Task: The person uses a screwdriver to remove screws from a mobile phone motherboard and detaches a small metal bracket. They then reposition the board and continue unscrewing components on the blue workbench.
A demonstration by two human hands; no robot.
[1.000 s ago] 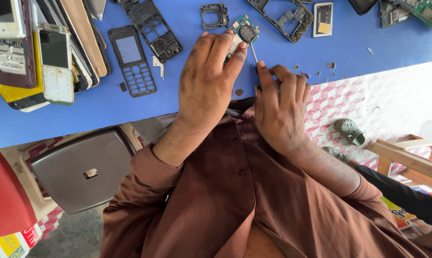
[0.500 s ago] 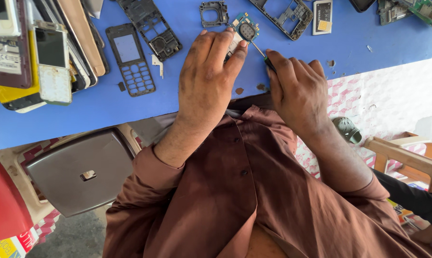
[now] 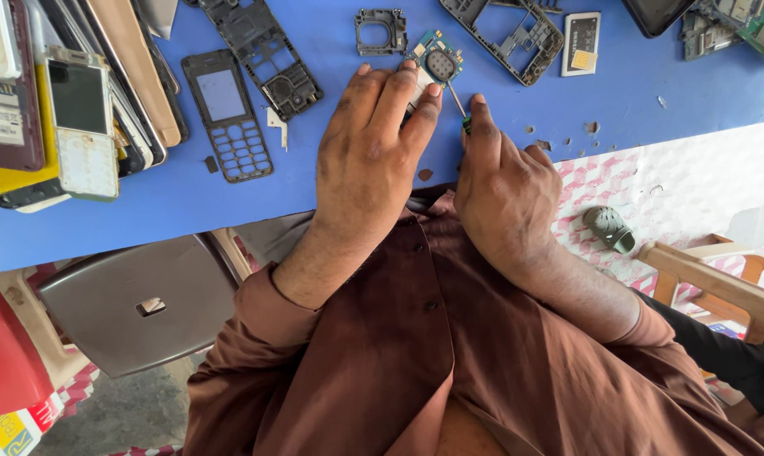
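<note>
Both hands meet: left hand (image 3: 373,143) pins circuit board (image 3: 435,61), right hand (image 3: 504,181) grips screwdriver (image 3: 458,105)

Blue table (image 3: 162,211); grey stool (image 3: 137,304); pink-patterned floor (image 3: 703,186); daylight
</note>
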